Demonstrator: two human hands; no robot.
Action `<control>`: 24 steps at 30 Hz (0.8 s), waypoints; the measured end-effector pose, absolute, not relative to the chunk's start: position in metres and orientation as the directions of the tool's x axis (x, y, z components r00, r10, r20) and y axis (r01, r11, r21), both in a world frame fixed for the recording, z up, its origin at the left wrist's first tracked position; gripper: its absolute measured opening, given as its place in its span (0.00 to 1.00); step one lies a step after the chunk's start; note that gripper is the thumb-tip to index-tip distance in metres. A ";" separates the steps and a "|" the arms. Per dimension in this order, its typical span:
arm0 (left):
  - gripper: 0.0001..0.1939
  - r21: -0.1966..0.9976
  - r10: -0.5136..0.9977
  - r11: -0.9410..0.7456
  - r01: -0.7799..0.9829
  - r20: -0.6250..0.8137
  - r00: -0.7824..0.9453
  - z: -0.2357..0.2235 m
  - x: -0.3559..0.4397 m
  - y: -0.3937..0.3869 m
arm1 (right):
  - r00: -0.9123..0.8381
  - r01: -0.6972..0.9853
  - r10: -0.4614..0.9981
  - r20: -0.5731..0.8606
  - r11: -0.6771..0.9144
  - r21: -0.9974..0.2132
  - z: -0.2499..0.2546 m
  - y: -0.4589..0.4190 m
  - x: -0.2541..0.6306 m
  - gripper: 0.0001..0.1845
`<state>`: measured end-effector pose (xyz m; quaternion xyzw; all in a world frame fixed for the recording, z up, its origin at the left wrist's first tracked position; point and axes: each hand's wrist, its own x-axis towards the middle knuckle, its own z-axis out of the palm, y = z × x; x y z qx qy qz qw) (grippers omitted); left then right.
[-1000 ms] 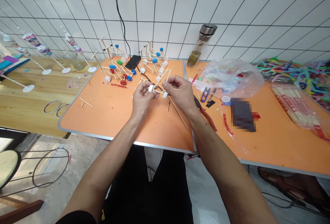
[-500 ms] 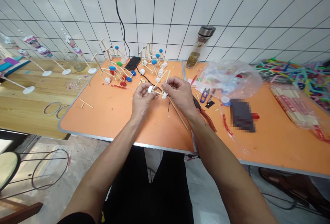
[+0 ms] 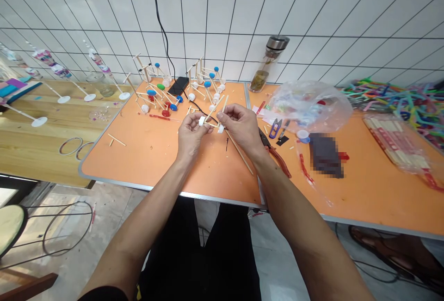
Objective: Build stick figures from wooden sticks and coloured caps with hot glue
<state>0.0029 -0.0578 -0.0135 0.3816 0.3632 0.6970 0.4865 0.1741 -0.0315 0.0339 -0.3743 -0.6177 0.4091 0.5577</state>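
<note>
My left hand and my right hand pinch a small frame of thin wooden sticks above the orange table. A white plastic cap sits at the frame's left end, by my left fingertips. Another white cap sits just below my right fingers. A long wooden stick slants down and away from under my right hand. My fingers hide the joints between sticks and caps.
Two stick-and-cap models with coloured caps stand at the table's back, beside a black phone. Red-handled pliers, blue-handled snips, a plastic bag and a glass bottle lie right.
The whole view has shifted slightly as my head moved. My hands stay nearly in place and keep hold of the same stick frame.
</note>
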 end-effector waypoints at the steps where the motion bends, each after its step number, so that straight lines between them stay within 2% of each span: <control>1: 0.30 0.878 0.956 -0.262 -0.400 0.178 -0.234 -0.013 0.003 -0.058 | -0.098 0.012 0.917 0.386 0.389 -0.921 0.034 -0.032 0.174 0.25; 13: 0.30 0.878 0.952 -0.271 -0.394 0.186 -0.242 -0.013 0.004 -0.059 | -0.111 0.017 0.918 0.382 0.386 -0.922 0.036 -0.034 0.174 0.26; 19: 0.29 0.872 0.952 -0.270 -0.408 0.178 -0.251 -0.011 0.006 -0.060 | -0.114 0.017 0.914 0.389 0.393 -0.919 0.037 -0.035 0.173 0.21; 24: 0.29 0.878 0.953 -0.268 -0.396 0.182 -0.241 -0.011 0.005 -0.059 | -0.117 0.034 0.918 0.380 0.386 -0.922 0.037 -0.035 0.174 0.24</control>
